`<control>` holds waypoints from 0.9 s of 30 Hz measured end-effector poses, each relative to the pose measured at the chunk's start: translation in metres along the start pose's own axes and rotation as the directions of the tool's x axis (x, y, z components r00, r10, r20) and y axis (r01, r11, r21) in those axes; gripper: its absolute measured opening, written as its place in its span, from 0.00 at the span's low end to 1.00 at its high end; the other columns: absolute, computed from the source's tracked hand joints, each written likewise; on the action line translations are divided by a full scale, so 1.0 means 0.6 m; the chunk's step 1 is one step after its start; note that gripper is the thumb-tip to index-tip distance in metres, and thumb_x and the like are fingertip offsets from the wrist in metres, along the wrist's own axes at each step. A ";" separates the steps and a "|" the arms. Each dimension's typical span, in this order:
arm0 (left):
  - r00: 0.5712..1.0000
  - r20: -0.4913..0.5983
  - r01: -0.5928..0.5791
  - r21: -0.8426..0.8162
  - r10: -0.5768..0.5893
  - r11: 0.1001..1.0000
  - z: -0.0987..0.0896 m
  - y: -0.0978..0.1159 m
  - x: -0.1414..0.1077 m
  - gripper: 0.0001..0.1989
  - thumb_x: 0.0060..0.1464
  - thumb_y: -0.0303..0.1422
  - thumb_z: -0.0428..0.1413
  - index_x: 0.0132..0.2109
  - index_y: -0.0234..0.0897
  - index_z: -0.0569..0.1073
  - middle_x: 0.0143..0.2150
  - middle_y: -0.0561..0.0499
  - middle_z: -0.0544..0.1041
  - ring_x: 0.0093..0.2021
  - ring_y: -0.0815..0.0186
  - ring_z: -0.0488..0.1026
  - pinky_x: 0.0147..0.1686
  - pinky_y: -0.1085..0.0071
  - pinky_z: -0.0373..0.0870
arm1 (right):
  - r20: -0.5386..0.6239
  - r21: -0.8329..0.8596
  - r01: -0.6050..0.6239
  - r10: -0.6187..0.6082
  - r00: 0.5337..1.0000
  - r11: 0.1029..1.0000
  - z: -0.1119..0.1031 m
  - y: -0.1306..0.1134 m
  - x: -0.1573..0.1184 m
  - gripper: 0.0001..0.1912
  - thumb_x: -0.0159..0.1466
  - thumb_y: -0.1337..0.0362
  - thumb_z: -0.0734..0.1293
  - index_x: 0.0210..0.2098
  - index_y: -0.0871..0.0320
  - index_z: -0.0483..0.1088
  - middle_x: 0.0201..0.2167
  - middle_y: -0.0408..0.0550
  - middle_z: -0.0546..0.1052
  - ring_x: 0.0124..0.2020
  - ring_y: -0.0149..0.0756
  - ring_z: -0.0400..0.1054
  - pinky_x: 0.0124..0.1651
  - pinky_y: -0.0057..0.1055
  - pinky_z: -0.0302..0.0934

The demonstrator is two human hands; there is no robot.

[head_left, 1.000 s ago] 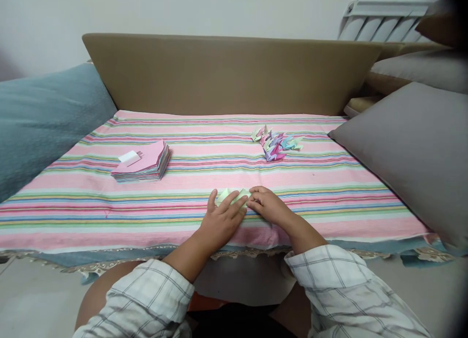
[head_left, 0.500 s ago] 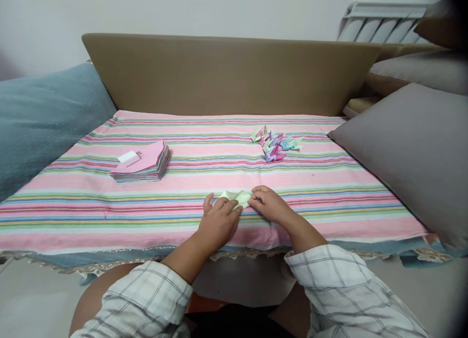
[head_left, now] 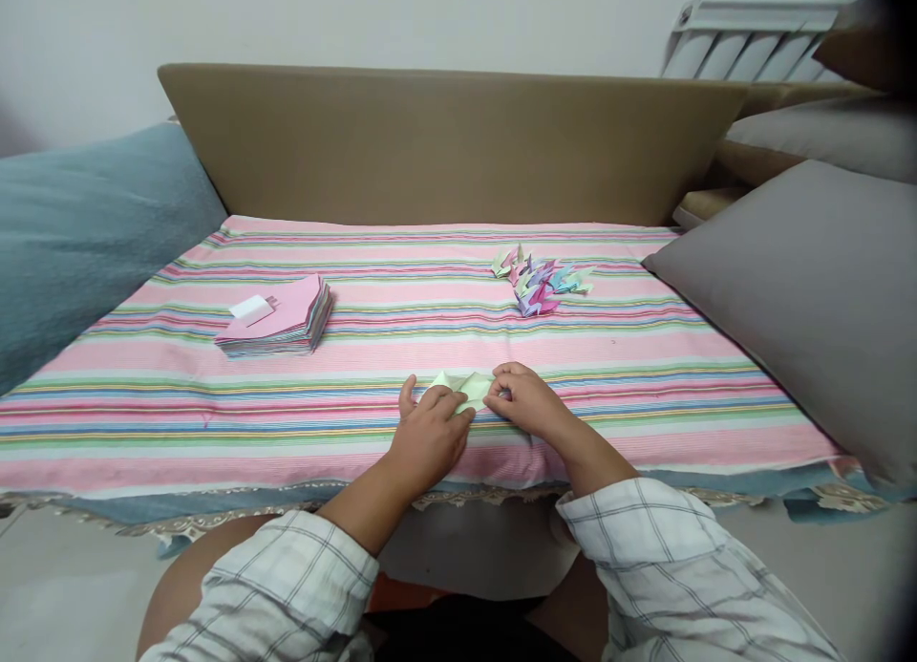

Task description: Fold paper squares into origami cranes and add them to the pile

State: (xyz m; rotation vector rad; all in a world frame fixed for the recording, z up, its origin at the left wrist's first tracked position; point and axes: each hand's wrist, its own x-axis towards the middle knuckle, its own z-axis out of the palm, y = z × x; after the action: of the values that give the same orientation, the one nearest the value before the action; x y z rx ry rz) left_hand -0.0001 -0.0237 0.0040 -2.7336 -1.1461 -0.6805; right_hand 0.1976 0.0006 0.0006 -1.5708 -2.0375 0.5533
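A pale green folded sheet of paper (head_left: 475, 387) lies on the striped cloth in front of me, with raised creased flaps along its far side. My left hand (head_left: 430, 431) is over its left part, thumb and index finger on the near edge and little finger lifted away; the palm hides that end. At the right end, my right hand (head_left: 528, 400) pinches the paper's edge between thumb and fingertips. Beyond my right hand sits a cluster of folded paper cranes (head_left: 539, 285) in several colours.
The striped cloth (head_left: 373, 347) covers the seat. A stack of coloured paper (head_left: 297, 309) stands at left with a small white plug-like block (head_left: 252, 309) on top. A brown backrest (head_left: 444, 146) closes the far side. Cushions flank it: blue (head_left: 93, 232) left, grey (head_left: 809, 270) right.
My right fingertips have shifted very slightly left along the paper's right end. The flap beside them looks a little more opened out. My left hand stays nearly where it was.
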 end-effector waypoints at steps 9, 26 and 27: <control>0.987 -0.121 -0.088 0.137 0.105 0.987 0.012 -0.001 -0.007 0.09 0.54 0.29 0.52 0.41 0.45 0.74 0.53 0.52 0.73 0.53 0.58 0.66 0.61 0.47 0.32 | 0.011 0.009 -0.038 0.038 0.999 0.999 -0.002 -0.005 -0.001 0.04 0.55 0.64 0.67 0.26 0.58 0.73 0.43 0.53 0.70 0.48 0.40 0.64 0.51 0.34 0.57; 0.997 -0.017 -0.078 0.153 0.082 0.985 0.014 0.002 -0.016 0.14 0.57 0.28 0.49 0.48 0.45 0.72 0.49 0.53 0.75 0.47 0.61 0.68 0.54 0.55 0.45 | 0.028 -0.029 -0.076 0.077 0.997 0.997 -0.017 0.005 -0.005 0.05 0.56 0.65 0.67 0.26 0.59 0.73 0.44 0.54 0.70 0.50 0.41 0.63 0.53 0.35 0.56; 0.997 -0.012 -0.076 0.146 0.079 0.986 0.014 0.002 -0.016 0.14 0.57 0.28 0.49 0.48 0.46 0.72 0.49 0.53 0.75 0.47 0.61 0.68 0.54 0.55 0.46 | 0.027 -0.036 -0.077 0.078 0.997 0.996 -0.017 0.005 -0.005 0.05 0.56 0.65 0.67 0.26 0.59 0.73 0.44 0.54 0.70 0.50 0.41 0.63 0.53 0.35 0.56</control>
State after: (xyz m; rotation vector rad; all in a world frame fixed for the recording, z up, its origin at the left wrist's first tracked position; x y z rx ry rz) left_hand -0.0021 -0.0287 -0.0076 -2.6287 -1.0363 -0.5856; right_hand 0.2067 -0.0011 0.0066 -1.6772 -2.0242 0.5753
